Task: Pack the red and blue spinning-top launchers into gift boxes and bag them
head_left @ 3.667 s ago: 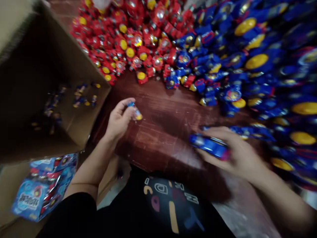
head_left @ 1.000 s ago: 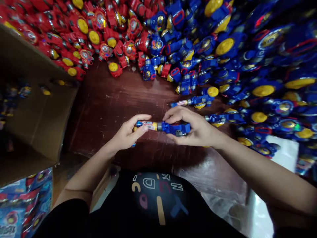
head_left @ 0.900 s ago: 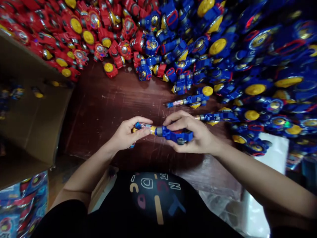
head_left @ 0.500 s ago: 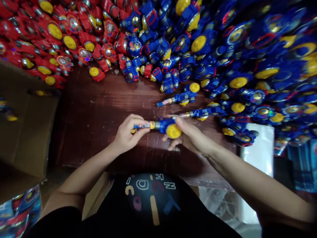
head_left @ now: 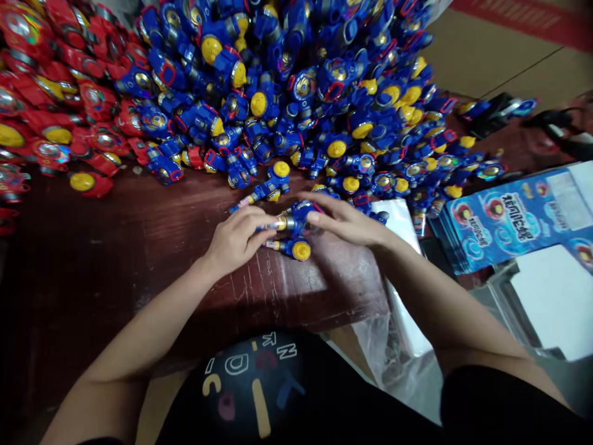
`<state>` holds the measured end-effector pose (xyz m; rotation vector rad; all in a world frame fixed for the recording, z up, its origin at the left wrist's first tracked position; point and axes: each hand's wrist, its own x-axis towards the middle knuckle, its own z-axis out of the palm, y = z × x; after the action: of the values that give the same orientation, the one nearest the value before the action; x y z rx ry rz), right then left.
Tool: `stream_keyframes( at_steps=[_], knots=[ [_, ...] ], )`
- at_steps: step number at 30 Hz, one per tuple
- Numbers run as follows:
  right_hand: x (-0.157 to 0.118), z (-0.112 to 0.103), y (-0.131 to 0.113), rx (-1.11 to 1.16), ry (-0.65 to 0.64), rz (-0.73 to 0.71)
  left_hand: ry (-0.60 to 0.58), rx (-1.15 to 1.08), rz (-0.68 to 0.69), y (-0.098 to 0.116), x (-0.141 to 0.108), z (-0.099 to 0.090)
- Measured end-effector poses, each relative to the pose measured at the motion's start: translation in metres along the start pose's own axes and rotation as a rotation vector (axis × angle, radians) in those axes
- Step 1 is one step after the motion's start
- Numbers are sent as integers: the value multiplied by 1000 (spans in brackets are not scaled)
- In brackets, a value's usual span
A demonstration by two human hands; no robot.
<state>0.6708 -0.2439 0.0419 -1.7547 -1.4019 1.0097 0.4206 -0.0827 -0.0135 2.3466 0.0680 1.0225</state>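
Observation:
Both hands are on one blue plastic toy point(head_left: 300, 215) with a grey collar and a narrow end strip, held just over the table. My left hand point(head_left: 243, 238) pinches the strip between thumb and fingers. My right hand point(head_left: 340, 219) grips the blue body from the right, thumb on the near side and fingers over the far side, hiding part of it. Just below lies a similar blue toy with a yellow disc point(head_left: 301, 250); its strip runs toward my left fingers. Beyond my hands rests another blue toy with a yellow disc point(head_left: 278, 176), its strip pointing left.
A heap of blue toys point(head_left: 259, 102) spans the back of the brown table point(head_left: 278, 296), with red toys point(head_left: 55, 111) at the left. Right of my right forearm are white plastic sleeves point(head_left: 398, 225), a stack of blue printed cards point(head_left: 519, 216) and a white sheet point(head_left: 553, 300).
The view has swung right, bringing the printed cards in. The toy with the yellow disc that was in my hands now lies on the table, and both hands hold a different blue toy.

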Motion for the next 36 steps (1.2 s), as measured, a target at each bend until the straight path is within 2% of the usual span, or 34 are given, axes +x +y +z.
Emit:
stream_keyframes(
  at_steps=[2,3,5,7,9,11,13,15,17,18,20,21,24,26,29,33,34,36],
  knots=[
    [6,-24,10,-378,191,-49,-34,-56,-227,-23,9,12],
    [10,-33,16,-583,228,-62,-27,-78,-360,-34,11,17],
    [18,-43,29,-931,158,-85,33,-109,-597,-50,10,23],
    [26,-44,43,-1115,34,-111,159,-130,-744,-55,5,21],
    [29,-42,53,-1182,20,-112,295,-195,-832,-47,-4,11],
    [25,-41,58,-1198,74,-96,387,-392,-951,-32,-15,-7],
    [14,-41,54,-1140,214,-106,449,-676,-1114,-13,-27,-26],
    [-2,-35,40,-890,414,-137,492,-912,-1235,7,-39,-43],
    [-17,-18,19,-425,573,-179,496,-1036,-1248,23,-48,-53],
    [-22,-4,8,-192,599,-210,475,-1063,-1226,31,-52,-55],
    [-26,30,-14,125,577,-303,387,-1061,-1164,42,-55,-52],
    [-24,49,-22,183,532,-342,334,-1036,-1138,47,-56,-47],
    [-12,98,-29,63,366,-407,268,-974,-1075,56,-56,-27],
    [-8,125,-21,-107,308,-455,339,-982,-1059,57,-58,-13],
    [-15,156,-3,-275,261,-563,526,-878,-1063,46,-68,1],
    [-36,185,15,-458,12,-762,731,-549,-1015,19,-93,-2],
    [-39,192,17,-501,-62,-791,736,-487,-994,15,-100,-7],
    [-42,200,20,-542,-161,-795,668,-408,-934,12,-111,-19]
  ],
)
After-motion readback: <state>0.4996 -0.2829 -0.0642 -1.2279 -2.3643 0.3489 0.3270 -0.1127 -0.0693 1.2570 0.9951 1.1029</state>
